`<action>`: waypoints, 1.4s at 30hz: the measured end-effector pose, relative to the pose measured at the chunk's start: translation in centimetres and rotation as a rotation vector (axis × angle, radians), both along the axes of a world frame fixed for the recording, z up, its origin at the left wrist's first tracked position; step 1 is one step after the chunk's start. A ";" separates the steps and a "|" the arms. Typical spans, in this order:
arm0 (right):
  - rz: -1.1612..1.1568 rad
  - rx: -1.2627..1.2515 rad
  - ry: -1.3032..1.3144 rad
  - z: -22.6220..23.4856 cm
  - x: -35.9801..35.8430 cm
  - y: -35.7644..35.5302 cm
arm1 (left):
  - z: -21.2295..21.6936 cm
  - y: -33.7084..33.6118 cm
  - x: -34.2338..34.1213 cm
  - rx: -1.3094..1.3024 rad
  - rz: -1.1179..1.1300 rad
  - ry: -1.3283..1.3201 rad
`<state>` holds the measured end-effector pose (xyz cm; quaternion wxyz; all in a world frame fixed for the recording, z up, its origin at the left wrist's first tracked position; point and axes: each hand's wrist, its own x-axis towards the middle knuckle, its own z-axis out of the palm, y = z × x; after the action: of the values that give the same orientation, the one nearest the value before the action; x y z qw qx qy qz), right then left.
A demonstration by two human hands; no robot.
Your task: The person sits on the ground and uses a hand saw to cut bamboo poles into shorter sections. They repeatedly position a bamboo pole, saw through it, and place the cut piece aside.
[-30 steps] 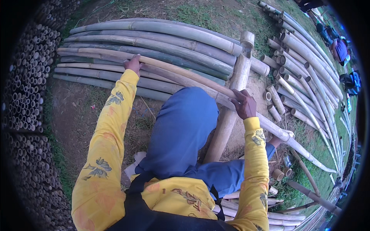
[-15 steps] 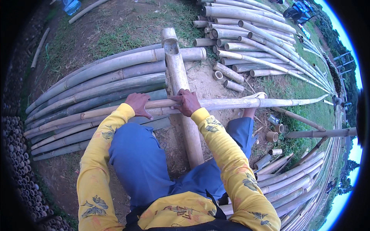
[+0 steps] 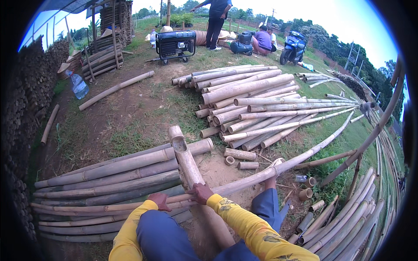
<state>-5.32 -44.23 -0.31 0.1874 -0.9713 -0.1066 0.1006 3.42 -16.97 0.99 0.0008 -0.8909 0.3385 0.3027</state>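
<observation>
The brown bamboo pole lies low in the head view, just in front of the person's bent knee, its far end stretching left over a row of laid bamboo. From where I stand, the right grip is clasped about its near end, right over a thick notched log. The left grip is laid on the same pole, palm down, to the left of the log; whether it is grasping or merely resting, I can't tell. Next to the right grip, a long pale pole slants away to the right, past the person's foot. Short bamboo pieces lie on the dirt beyond, near a big heap of cut poles. Farther off there's a generator, a parked scooter and somebody standing in dark clothes.
</observation>
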 end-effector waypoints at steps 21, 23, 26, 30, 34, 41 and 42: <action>0.027 0.052 -0.026 1.2 -0.6 0.1 | 1.2 0.0 -0.9 -0.061 0.019 0.008; 0.016 0.058 -0.022 1.0 -0.7 0.2 | 1.5 0.0 -1.0 -0.050 0.019 0.011; 0.016 0.067 -0.065 0.5 -0.8 0.1 | 1.8 -0.3 -1.2 -0.048 0.028 0.023; 0.019 -0.016 -0.073 0.6 -0.8 0.5 | 1.1 0.0 -1.2 -0.065 0.019 -0.010; 0.010 0.012 -0.019 1.5 -0.5 0.9 | -0.4 0.5 -0.6 -0.090 0.021 -0.025; -0.062 0.033 -0.081 2.1 -2.4 -0.3 | 0.4 -0.6 -0.6 -0.061 0.015 0.006; -0.117 0.076 -0.179 2.0 -3.7 -1.1 | 0.5 -0.9 -0.7 -0.062 0.012 0.008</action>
<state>-9.02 -45.28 1.70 0.2193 -0.9732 -0.0695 -0.0019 2.71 -17.84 1.49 -0.0301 -0.8913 0.3424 0.2957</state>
